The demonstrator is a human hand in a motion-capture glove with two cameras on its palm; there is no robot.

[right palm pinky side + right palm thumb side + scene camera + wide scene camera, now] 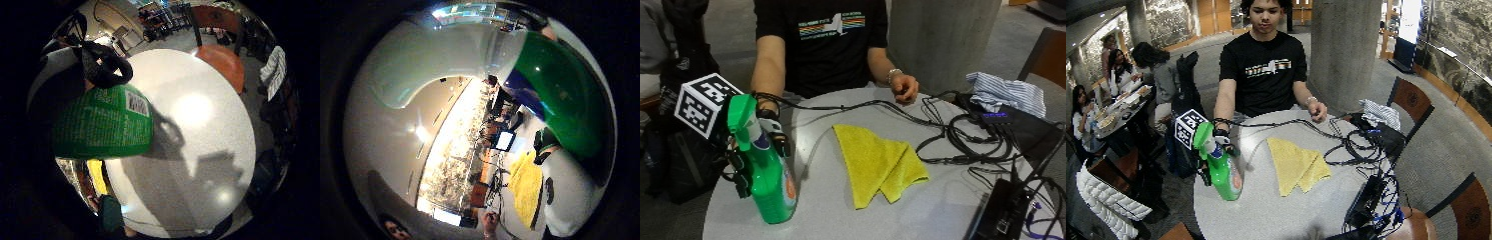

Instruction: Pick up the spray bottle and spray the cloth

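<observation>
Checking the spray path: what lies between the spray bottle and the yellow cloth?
Only bare tabletop, seen in the outside view: the spray bottle, gripped by the gloved right hand, stands apart from the yellow cloth.

Glossy green plastic spray bottle (770, 175), soft matt yellow cloth (878, 162), smooth pale table (840, 220).

A grey concrete pillar (1344, 50) rises behind the round table (1266, 210); seemingly stone walls beyond.

Black graphic T-shirt (830, 45), wrist bracelet (892, 75)
</observation>
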